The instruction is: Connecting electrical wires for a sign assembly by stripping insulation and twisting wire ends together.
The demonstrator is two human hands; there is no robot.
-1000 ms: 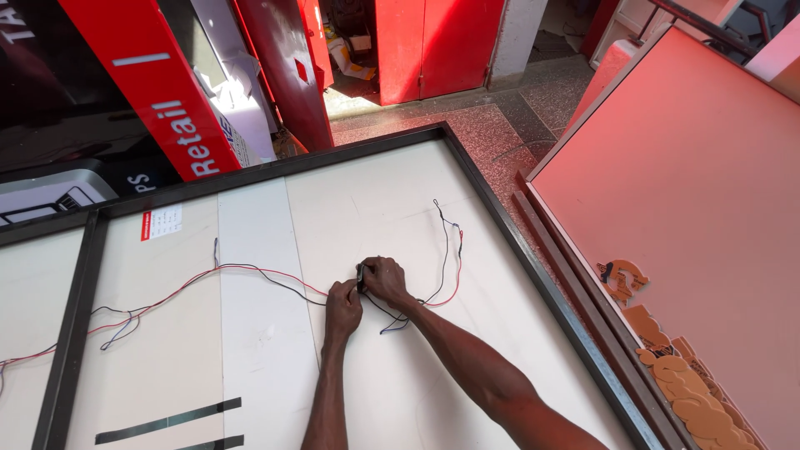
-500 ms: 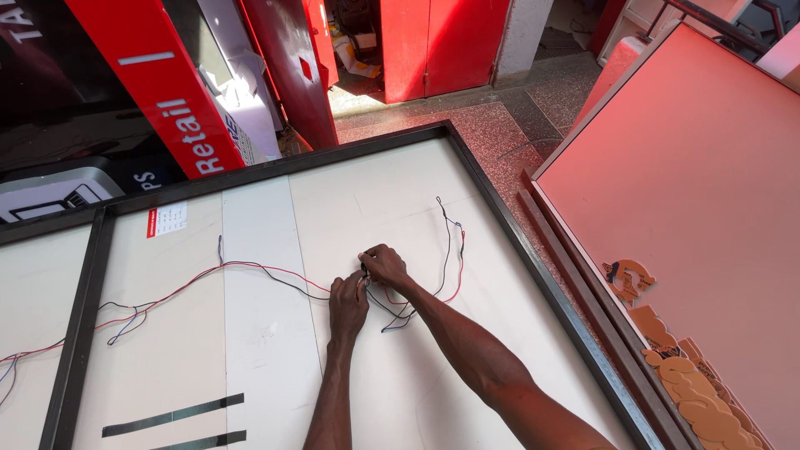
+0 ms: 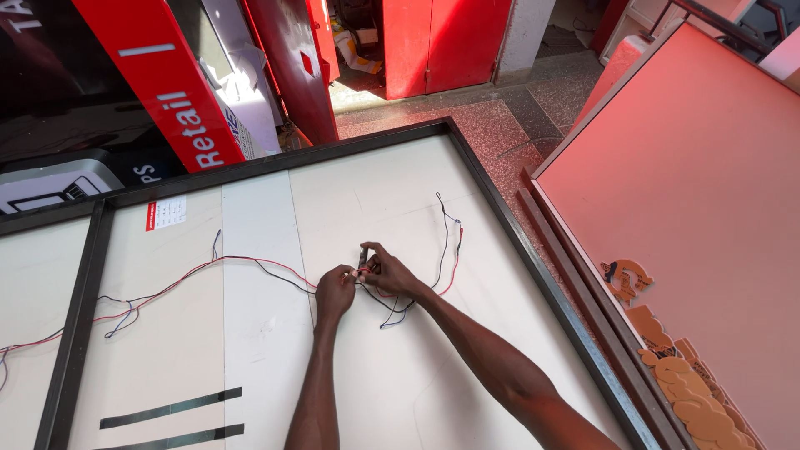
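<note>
Both of my hands meet over a large white panel [image 3: 400, 192] framed in black. My left hand [image 3: 333, 292] pinches the red and black wires [image 3: 208, 268] that run off to the left across the panel. My right hand [image 3: 387, 271] grips the same wire bundle and a small dark piece [image 3: 362, 254] sticking up between the fingers. A loop of red and black wire [image 3: 446, 242] trails away to the right of my right hand.
A black frame [image 3: 533, 258] borders the panel. Two black tape strips [image 3: 171, 408] lie at the lower left. A big red-lit board [image 3: 692, 200] leans at the right with orange cut-out shapes [image 3: 692, 392] at its foot. Red sign panels [image 3: 171, 83] and red doors [image 3: 446, 42] stand beyond.
My hands have stayed on the wire joint, with the fingers shifting and the small dark piece now raised between them. The view has drifted slightly.
</note>
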